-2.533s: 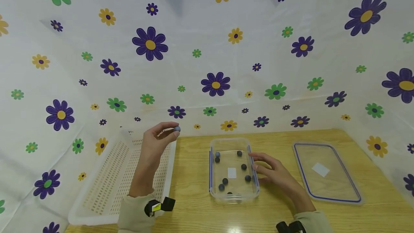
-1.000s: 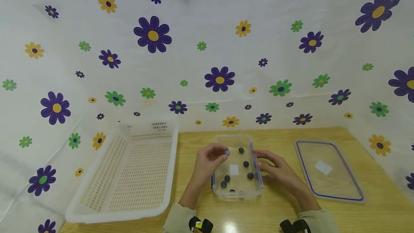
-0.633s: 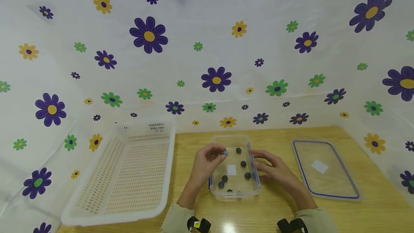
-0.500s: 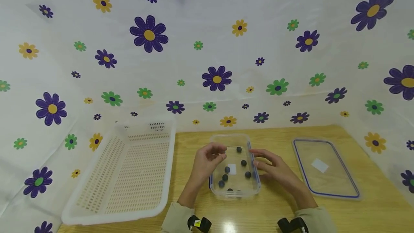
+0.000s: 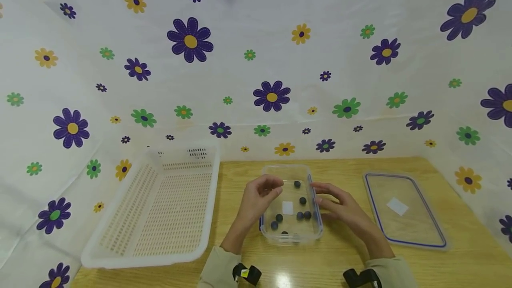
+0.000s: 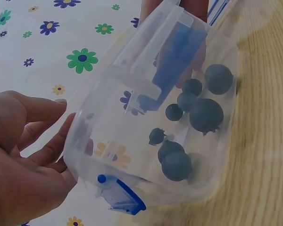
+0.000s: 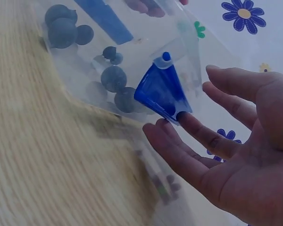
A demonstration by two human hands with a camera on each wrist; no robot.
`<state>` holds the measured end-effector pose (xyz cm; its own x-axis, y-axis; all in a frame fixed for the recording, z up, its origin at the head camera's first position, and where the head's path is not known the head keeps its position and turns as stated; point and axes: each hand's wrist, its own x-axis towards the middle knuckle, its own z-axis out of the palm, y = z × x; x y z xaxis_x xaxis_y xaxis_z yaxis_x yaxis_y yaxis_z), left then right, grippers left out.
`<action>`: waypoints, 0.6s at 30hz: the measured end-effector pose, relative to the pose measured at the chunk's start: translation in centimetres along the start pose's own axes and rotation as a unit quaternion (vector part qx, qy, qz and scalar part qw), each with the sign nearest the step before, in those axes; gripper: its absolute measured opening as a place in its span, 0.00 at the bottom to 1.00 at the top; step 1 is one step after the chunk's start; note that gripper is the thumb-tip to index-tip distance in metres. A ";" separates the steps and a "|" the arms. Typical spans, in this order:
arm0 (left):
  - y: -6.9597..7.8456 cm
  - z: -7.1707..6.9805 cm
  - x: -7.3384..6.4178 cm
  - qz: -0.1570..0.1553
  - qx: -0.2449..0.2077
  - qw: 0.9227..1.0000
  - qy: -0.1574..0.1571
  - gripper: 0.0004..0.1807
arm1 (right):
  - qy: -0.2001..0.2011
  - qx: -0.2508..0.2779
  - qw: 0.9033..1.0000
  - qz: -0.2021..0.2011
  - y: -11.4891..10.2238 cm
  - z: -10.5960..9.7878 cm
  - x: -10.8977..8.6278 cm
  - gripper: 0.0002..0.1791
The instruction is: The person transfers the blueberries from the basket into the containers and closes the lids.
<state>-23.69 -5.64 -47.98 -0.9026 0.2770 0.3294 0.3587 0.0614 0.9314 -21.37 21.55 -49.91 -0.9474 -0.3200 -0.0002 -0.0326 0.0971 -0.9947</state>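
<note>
A clear plastic container (image 5: pixel 312 239) with blue side latches stands on the wooden table, and several dark blueberries (image 5: pixel 302 200) lie scattered on its bottom. My left hand (image 5: pixel 253 201) hovers at the container's left rim, thumb and fingers parted with nothing between them. In the left wrist view the left fingers are beside the container's wall. My right hand (image 5: pixel 344 208) rests its loosely extended fingers against the right side, and the right wrist view shows a fingertip at the blue latch (image 7: pixel 162 92). A white label (image 5: pixel 287 208) shows through the container's bottom.
A white perforated basket (image 5: pixel 214 199) stands on the left of the table. The clear lid (image 5: pixel 400 186) with a blue seal lies flat at the right. A flower-printed sheet (image 5: pixel 240 79) encloses the back and sides.
My left hand moved right from over the basket to the container and let go of a blueberry. That blueberry rolled toward the right side. My right hand stayed at the container.
</note>
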 end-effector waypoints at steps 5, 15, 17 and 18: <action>0.9 0.2 -0.3 -0.002 0.005 1.000 -0.015 0.09 | 0.013 -0.022 1.000 -0.009 -0.6 -0.4 -0.3 0.30; 3.0 2.7 -0.9 -0.002 -0.014 0.999 -0.031 0.10 | 0.025 -0.047 0.998 -0.011 -2.4 -3.2 -2.2 0.32; 3.4 3.9 -1.0 -0.005 -0.023 0.999 -0.036 0.11 | 0.037 -0.058 0.998 -0.016 -2.7 -4.2 -3.0 0.32; 3.5 4.6 -1.0 -0.007 -0.027 0.999 -0.038 0.12 | 0.045 -0.063 0.997 -0.020 -2.8 -4.7 -3.5 0.32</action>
<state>-20.42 -1.33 -45.72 -0.8855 0.3495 0.3061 0.3317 0.0144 0.9433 -19.51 26.86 -46.67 -0.9690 -0.2409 0.0549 -0.1064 0.2059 -0.9728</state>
